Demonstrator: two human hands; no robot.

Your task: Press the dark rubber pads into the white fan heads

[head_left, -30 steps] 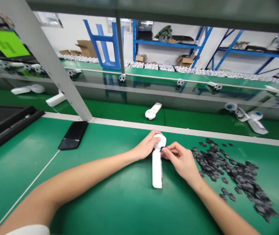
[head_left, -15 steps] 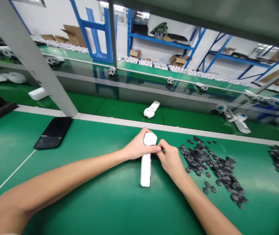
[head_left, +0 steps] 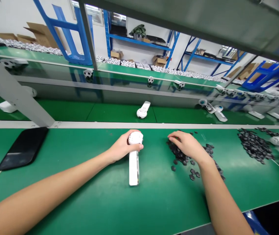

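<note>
White device (head_left: 133, 160) in the left hand (head_left: 122, 147), at the middle of the table (head_left: 100, 205).
Left fingers (head_left: 138, 147) wrap its round head (head_left: 134, 137), handle (head_left: 133, 171) pointing near. The right hand's (head_left: 190, 146) fingers (head_left: 175, 134) curl over black pieces (head_left: 178, 155) at right; whether they grip one cannot be told. A black slab (head_left: 24, 148) lies left; another device (head_left: 143, 111) lies beyond the far rail (head_left: 159, 125).

Slab (head_left: 24, 147) left of device (head_left: 133, 168), pieces (head_left: 180, 156) right, seemingly in 2 piles (head_left: 255, 146)

Bright light, blurry right edge
</note>
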